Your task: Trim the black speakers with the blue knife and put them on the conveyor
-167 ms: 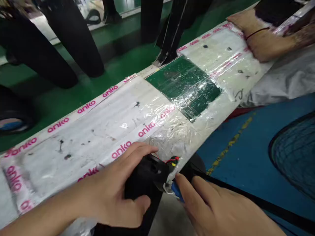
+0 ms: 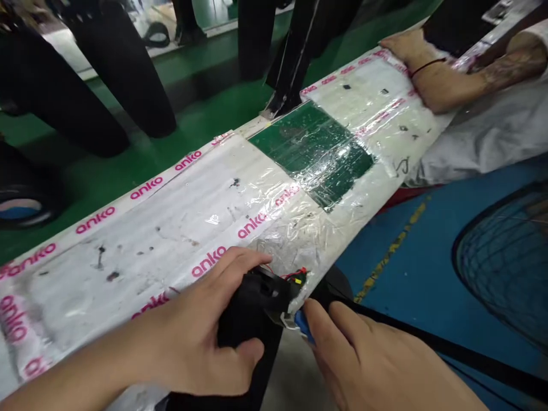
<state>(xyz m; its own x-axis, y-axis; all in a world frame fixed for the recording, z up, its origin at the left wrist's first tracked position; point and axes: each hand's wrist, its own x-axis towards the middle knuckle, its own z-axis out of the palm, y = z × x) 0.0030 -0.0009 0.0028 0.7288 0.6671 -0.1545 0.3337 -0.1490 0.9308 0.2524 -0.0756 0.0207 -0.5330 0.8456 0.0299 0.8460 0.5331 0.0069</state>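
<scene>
A black plastic housing (image 2: 270,290) sits at the near edge of the bench. My left hand (image 2: 201,328) is curled over it, its fingers at the far side and the thumb apart from them at the near side. Thin red wires (image 2: 295,274) and a small yellow piece (image 2: 298,281) show just beyond the housing. In my right hand (image 2: 363,348) is a small blue object (image 2: 303,326), pinched at the housing's right end; my fingers hide most of it. White strands or wires (image 2: 287,321) lie beside the blue object, too small to make out clearly.
The long bench (image 2: 171,222) is covered in white sheeting and printed tape, with a green patch (image 2: 317,148). Another person's forearm (image 2: 445,85) rests at its far right end. A black mesh basket (image 2: 505,257) stands at right. Black upright shapes (image 2: 115,74) stand behind the bench.
The view has shifted slightly, so the bench and basket appear a little further left. Both my hands keep nearly the same hold on the housing and blue object.
</scene>
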